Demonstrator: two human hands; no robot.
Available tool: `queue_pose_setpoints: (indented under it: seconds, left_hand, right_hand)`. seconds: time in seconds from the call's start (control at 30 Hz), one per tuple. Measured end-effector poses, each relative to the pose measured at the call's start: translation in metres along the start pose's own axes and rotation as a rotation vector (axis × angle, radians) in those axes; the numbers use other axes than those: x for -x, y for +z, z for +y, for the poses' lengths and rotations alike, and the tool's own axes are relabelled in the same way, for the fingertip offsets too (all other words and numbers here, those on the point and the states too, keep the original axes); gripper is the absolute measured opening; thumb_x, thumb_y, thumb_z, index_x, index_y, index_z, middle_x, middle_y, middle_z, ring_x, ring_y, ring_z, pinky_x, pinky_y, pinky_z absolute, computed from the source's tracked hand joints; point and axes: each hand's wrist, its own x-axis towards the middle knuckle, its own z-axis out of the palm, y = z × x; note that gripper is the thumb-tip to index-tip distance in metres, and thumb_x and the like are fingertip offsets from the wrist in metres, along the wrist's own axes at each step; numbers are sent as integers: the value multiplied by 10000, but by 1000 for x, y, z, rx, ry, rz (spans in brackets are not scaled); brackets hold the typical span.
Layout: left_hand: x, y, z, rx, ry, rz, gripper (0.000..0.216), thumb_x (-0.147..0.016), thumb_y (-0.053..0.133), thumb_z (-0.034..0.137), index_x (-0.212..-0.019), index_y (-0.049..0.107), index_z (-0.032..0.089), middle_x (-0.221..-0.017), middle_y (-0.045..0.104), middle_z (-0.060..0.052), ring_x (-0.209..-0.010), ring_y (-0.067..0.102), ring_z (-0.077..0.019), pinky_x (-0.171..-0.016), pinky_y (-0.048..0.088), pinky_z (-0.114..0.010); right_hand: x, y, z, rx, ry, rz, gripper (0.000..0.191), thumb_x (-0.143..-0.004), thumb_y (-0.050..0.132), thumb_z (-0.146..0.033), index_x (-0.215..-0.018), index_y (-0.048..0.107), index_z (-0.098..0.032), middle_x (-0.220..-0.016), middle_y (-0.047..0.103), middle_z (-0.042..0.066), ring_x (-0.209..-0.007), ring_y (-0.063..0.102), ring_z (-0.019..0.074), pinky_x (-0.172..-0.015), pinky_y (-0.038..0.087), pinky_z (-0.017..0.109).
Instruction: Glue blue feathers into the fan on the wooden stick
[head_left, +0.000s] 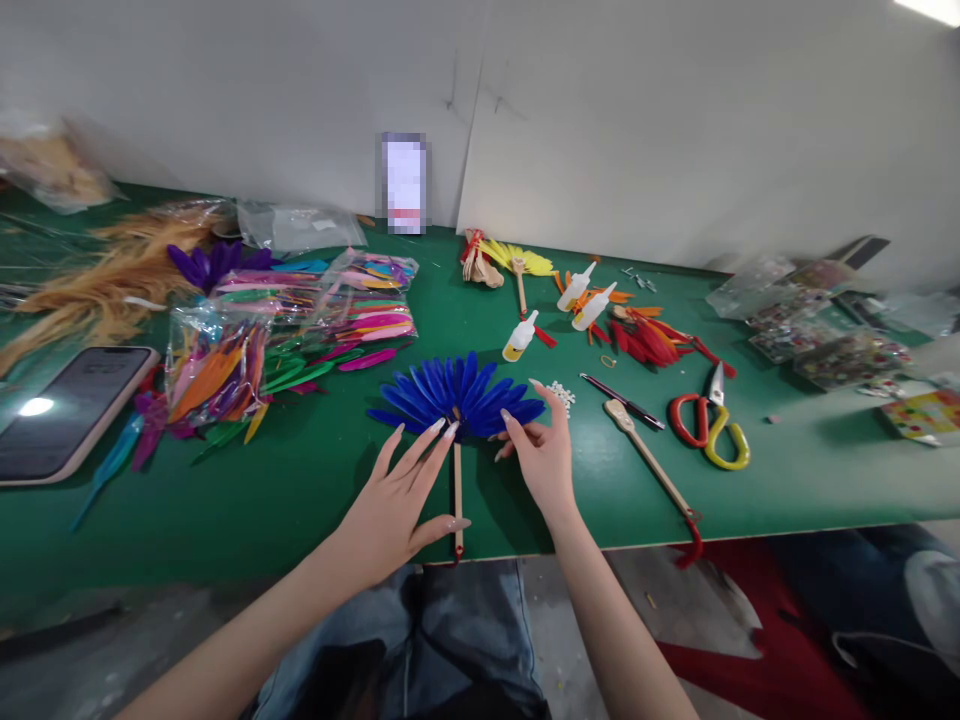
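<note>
A fan of blue feathers (457, 390) on a wooden stick handle (458, 490) lies on the green table in front of me. My left hand (409, 485) rests over its lower left side, fingers stretched out, with fingertips on the feather bases and the thumb across the handle. My right hand (541, 450) holds the feathers at the fan's right edge between thumb and curled fingers, its index finger raised. Small white beads (561, 398) lie in a pile just beyond that hand. A white glue bottle (520, 337) stands tilted behind the fan.
Bagged coloured feathers (217, 365) and a phone (71, 415) lie left. Toward the right are two more glue bottles (595, 306), red feathers (652, 338), a pen-like tool (622, 402), a bare wooden stick (649, 455) and scissors (711, 420). A yellow feather fan (525, 260) lies behind.
</note>
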Motion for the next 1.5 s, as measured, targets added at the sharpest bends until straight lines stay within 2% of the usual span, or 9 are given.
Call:
queue_pose_setpoints:
  seconds: [0.47,0.73,1.2,1.5]
  left_hand:
    - [1,6,-1,-47,31,62,798,-914,317,592,-1491,33,118,-1470,367,-116,-1390,249,-261,-1140,69,-463]
    - [0,6,0,-64,22,43,771,-916,307,596,-1484,117,110,-1480,348,-100,-1396,232,-259,-1144,44,-465]
    - [1,6,0,-54,34,57,810,-911,340,588,-1488,27,113,-1482,345,-102,-1402,213,-261,-1142,40,-486]
    - [2,7,-1,-74,36,57,831,-903,339,600,-1487,34,94,-1496,312,-106,-1412,175,-265,-1144,4,-488]
  right_hand:
    - [-2,1,6,9,-24,24,629,-751,655,-427,-1289,397,-227,-568,635,-61,-401,578,147,-437,535,292]
    - [-4,1,8,12,-13,29,623,-740,665,-421,-1277,405,-239,-575,647,-53,-394,572,148,-437,532,292]
    - [-4,0,9,-2,-1,9,665,-738,679,-424,-1301,389,-219,-574,657,-50,-397,567,136,-432,526,269]
    - [-4,0,12,21,-20,15,653,-743,672,-420,-1301,394,-227,-571,655,-48,-396,573,139,-436,534,272]
